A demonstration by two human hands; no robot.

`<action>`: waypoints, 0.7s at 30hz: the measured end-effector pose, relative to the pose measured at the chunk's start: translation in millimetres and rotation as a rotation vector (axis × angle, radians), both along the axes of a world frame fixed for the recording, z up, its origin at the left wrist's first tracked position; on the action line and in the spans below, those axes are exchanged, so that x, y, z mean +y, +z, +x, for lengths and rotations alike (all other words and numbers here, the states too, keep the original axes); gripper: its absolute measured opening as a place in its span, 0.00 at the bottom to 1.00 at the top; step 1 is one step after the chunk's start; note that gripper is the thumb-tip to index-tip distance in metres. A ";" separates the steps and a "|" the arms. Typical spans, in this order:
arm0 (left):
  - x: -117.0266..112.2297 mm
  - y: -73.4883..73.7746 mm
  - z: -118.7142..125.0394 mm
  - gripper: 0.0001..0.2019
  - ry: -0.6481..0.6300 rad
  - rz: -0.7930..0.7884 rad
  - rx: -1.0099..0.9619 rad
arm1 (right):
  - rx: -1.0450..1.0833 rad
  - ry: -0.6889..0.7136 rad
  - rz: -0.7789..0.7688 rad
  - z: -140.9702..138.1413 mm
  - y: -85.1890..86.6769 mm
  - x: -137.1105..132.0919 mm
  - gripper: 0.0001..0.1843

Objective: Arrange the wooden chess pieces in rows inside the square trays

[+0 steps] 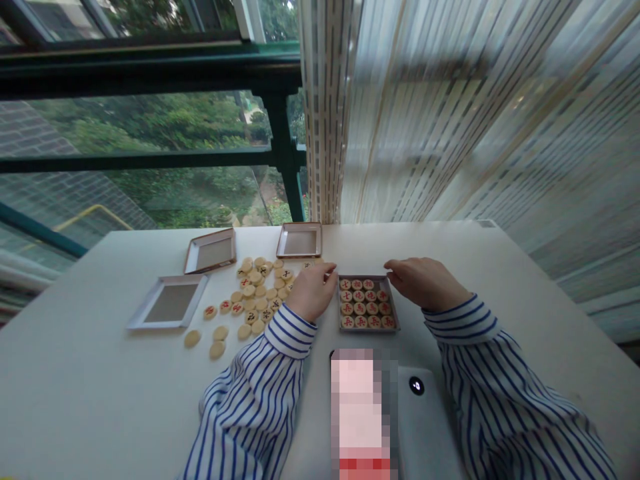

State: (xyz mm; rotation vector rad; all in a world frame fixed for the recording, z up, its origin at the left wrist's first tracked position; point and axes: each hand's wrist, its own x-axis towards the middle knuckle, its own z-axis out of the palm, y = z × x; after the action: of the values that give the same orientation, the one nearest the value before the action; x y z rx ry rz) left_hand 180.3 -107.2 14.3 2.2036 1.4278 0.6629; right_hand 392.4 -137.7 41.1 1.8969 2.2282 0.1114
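Observation:
A shallow grey box (398, 320) sits on the table between my hands, holding rows of round wooden Chinese chess pieces (375, 321) with red characters. A bare patch shows in its far right corner. My left hand (311, 291) is beside the box's left edge, fingers pointing right and apart, with nothing visible in them. At the far right corner, my right hand (425, 283) reaches its fingertips to the rim; whether they touch it is hard to tell. Left of my left hand lies a loose heap of chess pieces (261, 304), some blank side up, others showing black or red characters.
A white tray (143, 321) and two brown-edged trays (187, 260) (299, 257) stand left and at the back. Near me lie a phone with a blurred screen (357, 400) and a white device with a lit display (425, 420). Window and curtain border the white table (75, 373).

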 end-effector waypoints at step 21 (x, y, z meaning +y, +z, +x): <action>-12.9 29.6 -16.9 0.15 0.042 0.068 -0.156 | 0.293 0.199 0.253 -18.5 22.7 -22.4 0.15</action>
State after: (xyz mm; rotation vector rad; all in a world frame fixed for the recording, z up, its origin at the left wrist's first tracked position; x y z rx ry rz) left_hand 163.5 -120.1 44.0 2.1256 1.3947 0.8890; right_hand 374.0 -160.1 63.8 1.9119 2.7131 0.1631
